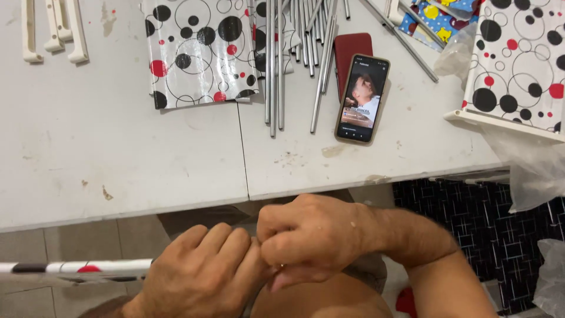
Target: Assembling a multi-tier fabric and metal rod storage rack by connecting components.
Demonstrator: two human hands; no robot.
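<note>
A: Nearest the lens, the left hand is curled shut over the near end of a covered rod, white with black and red spots, which runs off toward the left edge, low and in front of the table.

B: And the right hand?

A: Its fist is closed, pressed against the left knuckles, fingers pinched together right at the rod's end. What it pinches is hidden.

B: How should the person handle this step?

A: Probably by keeping the left grip firm so the rod cannot twist, and working with the right fingertips only, in small pulls, so the cover stays smooth.

B: The pose?

A: Both wrists are held below the table edge, above the lap. The right forearm comes in from the lower right, the wrist slightly bent. The left hand lies palm down.

B: What is on the table?

A: A bundle of metal rods, a spotted sheet, a phone beside a red case, and white plastic pieces at the far left.
</note>
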